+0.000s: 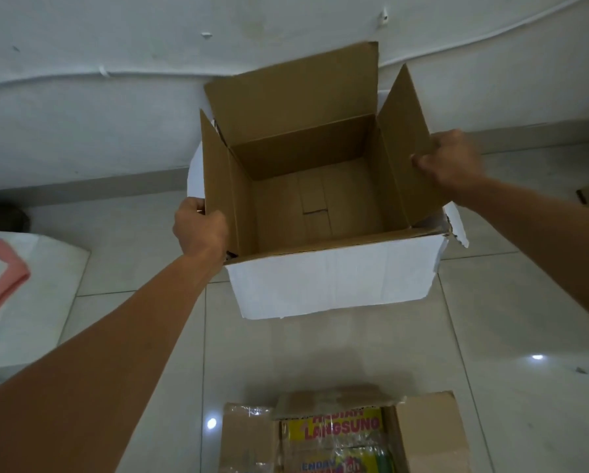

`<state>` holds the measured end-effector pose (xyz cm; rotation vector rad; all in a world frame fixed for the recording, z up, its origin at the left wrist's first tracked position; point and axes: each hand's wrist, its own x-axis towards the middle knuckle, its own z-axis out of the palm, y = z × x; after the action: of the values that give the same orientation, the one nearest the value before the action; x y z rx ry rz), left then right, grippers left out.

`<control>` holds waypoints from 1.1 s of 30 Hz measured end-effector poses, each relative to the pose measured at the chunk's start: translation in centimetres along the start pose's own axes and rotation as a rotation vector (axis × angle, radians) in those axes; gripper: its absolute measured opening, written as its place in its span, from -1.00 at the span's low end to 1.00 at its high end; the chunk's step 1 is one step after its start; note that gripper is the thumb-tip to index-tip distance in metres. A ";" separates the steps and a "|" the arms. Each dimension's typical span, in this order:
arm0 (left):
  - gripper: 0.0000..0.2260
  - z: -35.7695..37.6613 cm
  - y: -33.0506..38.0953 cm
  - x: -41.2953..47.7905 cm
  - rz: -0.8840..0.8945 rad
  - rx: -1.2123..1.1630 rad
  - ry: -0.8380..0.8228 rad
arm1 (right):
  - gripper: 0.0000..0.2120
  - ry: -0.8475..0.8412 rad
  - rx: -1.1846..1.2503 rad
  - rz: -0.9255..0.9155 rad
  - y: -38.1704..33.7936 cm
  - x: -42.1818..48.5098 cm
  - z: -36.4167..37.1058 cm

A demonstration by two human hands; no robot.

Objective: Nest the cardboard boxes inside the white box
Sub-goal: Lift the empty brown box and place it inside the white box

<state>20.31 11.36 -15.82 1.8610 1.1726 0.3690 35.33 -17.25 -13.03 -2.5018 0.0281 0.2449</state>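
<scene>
The white box stood open on the tiled floor; the left hand pinched its left flap; the right hand pinched its right flap; a printed cardboard box lay nearer the camera.

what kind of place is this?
Likely a home or storeroom floor: glossy tiled floor, scuffed white wall with clipped cable, and cardboard boxes, including the white box.
</scene>
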 end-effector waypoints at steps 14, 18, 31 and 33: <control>-0.88 0.4 -1.7 0.6 0.291 0.351 -0.133 | -0.75 -0.218 -0.211 0.172 2.8 -0.5 3.5; -0.87 0.3 -1.7 0.9 0.380 0.539 -0.241 | -0.73 -0.185 -0.227 0.165 3.6 -0.1 4.0; -0.76 -2.2 -3.9 -4.4 0.543 0.426 -0.099 | -0.53 0.105 -0.385 -0.109 3.8 -8.1 2.8; -0.75 -2.8 -4.4 -6.0 0.531 0.399 -0.058 | -0.57 0.112 -0.353 -0.147 4.0 -10.3 2.7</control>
<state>12.97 8.54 -16.57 2.5171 0.7305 0.3851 24.41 -19.25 -15.60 -2.8496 -0.1672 0.0510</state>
